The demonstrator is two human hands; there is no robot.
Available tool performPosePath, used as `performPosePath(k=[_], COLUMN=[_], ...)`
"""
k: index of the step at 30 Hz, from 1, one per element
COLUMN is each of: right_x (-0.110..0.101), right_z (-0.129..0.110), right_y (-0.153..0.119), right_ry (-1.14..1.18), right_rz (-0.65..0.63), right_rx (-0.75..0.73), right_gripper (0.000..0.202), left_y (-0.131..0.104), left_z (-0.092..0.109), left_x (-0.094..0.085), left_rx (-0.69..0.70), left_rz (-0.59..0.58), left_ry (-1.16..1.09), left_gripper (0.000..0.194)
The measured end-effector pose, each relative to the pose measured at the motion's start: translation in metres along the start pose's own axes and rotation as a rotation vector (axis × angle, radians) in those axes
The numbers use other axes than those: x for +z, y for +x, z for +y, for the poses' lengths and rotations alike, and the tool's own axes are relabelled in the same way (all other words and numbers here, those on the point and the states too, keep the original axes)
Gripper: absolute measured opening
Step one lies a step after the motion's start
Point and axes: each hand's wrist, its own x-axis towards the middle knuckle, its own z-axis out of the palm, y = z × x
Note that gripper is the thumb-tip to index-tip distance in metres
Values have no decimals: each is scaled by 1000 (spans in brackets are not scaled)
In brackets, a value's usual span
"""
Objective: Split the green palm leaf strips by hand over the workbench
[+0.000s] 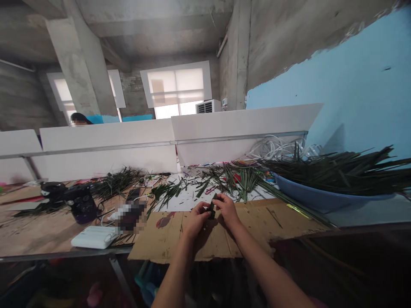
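The left hand [195, 220] and right hand [227, 210] together pinched a green leaf strip [212, 210] over cardboard [257, 219], lower centre; a blue wall [362, 85] stood upper right.

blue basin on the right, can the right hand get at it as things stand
Probably yes: only flat cardboard and loose strips lie between the right hand and blue basin, though that hand holds a green strip.

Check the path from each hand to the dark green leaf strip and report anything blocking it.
Nothing visible blocks it: the left hand and right hand both pinch the leaf strip above the cardboard.
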Motion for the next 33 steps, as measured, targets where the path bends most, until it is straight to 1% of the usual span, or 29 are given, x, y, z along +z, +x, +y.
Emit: performPosePath(k=[6,9,12,14,17,20,25,29,33], right_x=[-2,-5,-5,-2,2,3,1,2,3], right_z=[3,2,-3,-6,-7,-6,-6,-5,0], right_y=[3,5,2,-1,-6,-7,-5,-5,-3], right_ry=[74,120,151,161,171,184,186,157,113], right_rz=[102,119,46,-53,-195,-244,-209,-180,-118], right_rx=[6,39,102,142,170,162,125,111,92], right_gripper=[23,30,35,36,37,34,28,30,32], left_y=[2,2,1,1,1,2,2,1,-2], left_z=[-3,-1,2,4,4,1,0,3,6], left_x=[0,-2,-7,-10,-14,-16,-13,-8,-5], left_rx=[-21,-37,-46,-50,-63,-72,-63,-42,-7], left_rz=[-3,14,56,80,80,68,29,-2,9], left_ry=[-40,-84,-131,-157,-170,-150,-61,9,43], left_gripper=[23,27,35,40,44,47,39,36,35])
